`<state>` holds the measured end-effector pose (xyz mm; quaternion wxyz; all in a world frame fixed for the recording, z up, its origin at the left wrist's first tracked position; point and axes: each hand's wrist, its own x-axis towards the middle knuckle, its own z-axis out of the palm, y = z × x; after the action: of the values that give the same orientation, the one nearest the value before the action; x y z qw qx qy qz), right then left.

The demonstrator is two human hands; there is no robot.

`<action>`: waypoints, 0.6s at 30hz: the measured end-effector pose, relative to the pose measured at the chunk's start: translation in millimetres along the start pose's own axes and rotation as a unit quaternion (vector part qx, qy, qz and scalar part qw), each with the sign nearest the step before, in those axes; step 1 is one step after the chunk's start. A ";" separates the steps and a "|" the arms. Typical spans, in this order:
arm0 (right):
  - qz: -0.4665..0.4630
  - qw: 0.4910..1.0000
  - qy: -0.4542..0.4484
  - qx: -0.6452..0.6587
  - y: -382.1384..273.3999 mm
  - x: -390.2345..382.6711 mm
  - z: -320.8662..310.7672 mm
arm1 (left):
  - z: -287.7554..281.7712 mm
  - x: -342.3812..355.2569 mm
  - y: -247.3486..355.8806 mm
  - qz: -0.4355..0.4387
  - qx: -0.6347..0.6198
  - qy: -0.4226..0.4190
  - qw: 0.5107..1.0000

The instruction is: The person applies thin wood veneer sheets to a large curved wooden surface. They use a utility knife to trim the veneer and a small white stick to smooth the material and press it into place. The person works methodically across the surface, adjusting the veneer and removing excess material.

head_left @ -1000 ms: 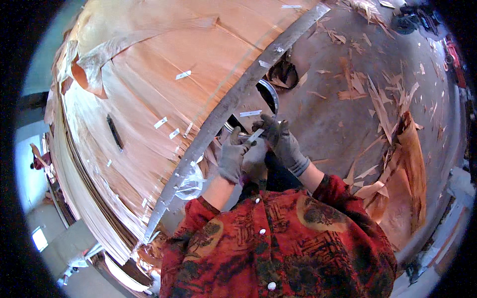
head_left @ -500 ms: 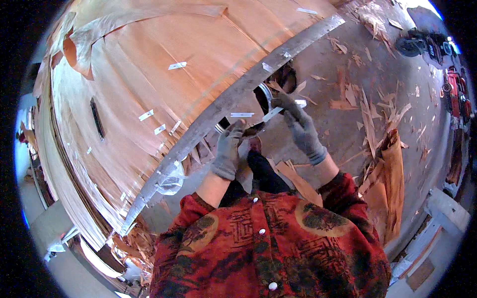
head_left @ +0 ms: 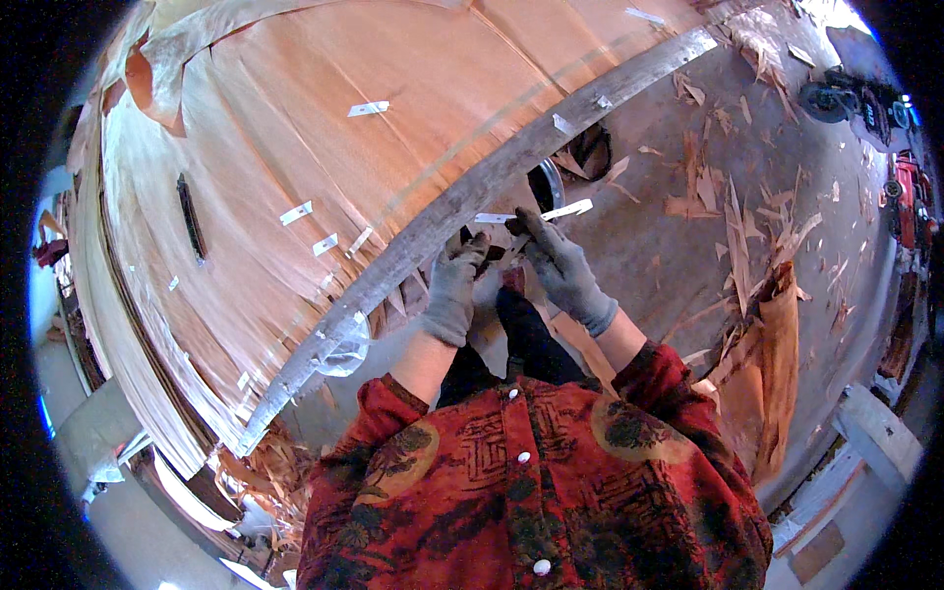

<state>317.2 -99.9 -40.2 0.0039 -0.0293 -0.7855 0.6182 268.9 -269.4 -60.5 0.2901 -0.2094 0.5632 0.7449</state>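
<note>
My left hand [head_left: 457, 285], in a grey glove with dark fingertips, is closed just off the edge of a long plank-like rail. What its curled fingers hold, if anything, is hidden. Close on its right, my right hand [head_left: 568, 280], gloved alike, has its fingers pressed together on a white tape strip [head_left: 567, 209] with dark marks. One end of the strip sticks out to the right of the fingertips. A shorter white piece shows on their left. Behind the hands, partly under the rail, stands a round thing with a silvery rim [head_left: 551, 184].
Thin orange-brown wood sheets [head_left: 295, 128] cover the broad surface beyond the grey rail [head_left: 462, 211], with several white tape pieces on them. Clear plastic [head_left: 346, 349] hangs at the rail. Veneer scraps [head_left: 777, 374] litter the floor on the right; a red vehicle [head_left: 910, 197] stands farther off.
My right hand has moved left and a little down, closer to my left hand. The tape strip now lies flatter across its fingertips. The whole view has shifted slightly.
</note>
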 end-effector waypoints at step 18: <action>-0.007 0.997 0.014 -0.076 18.9 13.3 -0.7 | -6.5 -7.7 -0.6 0.069 0.062 -0.053 0.994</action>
<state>304.8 -94.1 -58.8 0.0174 -0.0324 -0.8302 0.5562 274.9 -277.0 -57.8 0.2794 -0.1119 0.6051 0.7371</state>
